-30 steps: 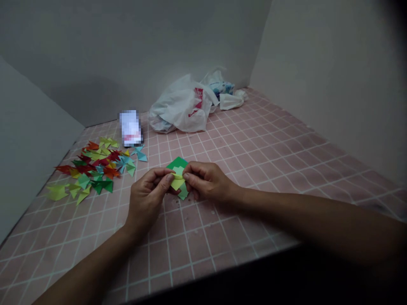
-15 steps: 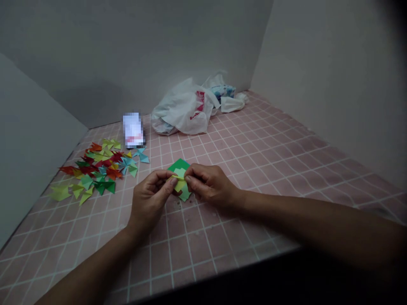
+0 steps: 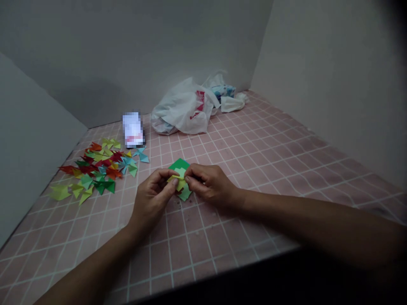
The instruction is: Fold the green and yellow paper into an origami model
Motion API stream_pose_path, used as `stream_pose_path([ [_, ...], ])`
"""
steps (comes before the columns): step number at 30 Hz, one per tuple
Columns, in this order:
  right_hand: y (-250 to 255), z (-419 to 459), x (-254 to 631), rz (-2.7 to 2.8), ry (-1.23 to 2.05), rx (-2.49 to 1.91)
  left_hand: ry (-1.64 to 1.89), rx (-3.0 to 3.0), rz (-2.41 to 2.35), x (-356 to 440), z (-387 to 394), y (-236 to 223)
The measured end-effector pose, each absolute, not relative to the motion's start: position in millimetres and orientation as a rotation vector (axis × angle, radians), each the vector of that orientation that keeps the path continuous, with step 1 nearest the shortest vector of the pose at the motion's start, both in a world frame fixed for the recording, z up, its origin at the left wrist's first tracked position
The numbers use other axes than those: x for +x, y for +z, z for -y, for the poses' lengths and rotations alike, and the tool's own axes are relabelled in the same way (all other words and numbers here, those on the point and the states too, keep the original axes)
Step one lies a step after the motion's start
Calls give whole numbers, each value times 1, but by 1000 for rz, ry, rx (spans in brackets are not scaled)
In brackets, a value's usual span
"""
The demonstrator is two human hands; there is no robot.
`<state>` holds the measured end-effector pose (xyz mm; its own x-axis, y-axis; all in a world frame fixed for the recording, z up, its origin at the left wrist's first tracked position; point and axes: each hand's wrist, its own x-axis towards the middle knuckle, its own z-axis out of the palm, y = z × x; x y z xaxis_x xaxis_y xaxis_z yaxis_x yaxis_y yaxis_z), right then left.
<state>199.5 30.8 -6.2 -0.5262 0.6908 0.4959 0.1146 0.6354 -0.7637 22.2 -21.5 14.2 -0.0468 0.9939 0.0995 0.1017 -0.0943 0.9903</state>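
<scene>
A small folded piece of yellow paper (image 3: 180,184) is pinched between my two hands, near the middle of the view. My left hand (image 3: 154,190) grips its left side with thumb and forefinger. At the paper's right end, my right hand (image 3: 210,182) closes thumb and fingertips on it. Beneath lie pale green paper (image 3: 185,195) and a darker green sheet (image 3: 178,163), both partly covered by the hands and the yellow piece. The exact folds of the yellow paper are too small to make out.
Several folded paper cranes (image 3: 104,163) in red, yellow, green and blue lie at the left. Behind them stands a lit, blurred phone (image 3: 133,129). A white plastic bag (image 3: 184,106) and a blue-and-white packet (image 3: 224,91) rest against the back wall on the pink checked tabletop (image 3: 260,161).
The yellow paper has tilted slightly between my fingers and shows more of its surface. Both hands stay in almost the same place.
</scene>
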Motion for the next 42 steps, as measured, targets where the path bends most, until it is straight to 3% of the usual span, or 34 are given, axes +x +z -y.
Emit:
stream_pose_path([
  [42,-4,-31,200,2090,980,-681,1068,1548,-1332,13,15,14],
])
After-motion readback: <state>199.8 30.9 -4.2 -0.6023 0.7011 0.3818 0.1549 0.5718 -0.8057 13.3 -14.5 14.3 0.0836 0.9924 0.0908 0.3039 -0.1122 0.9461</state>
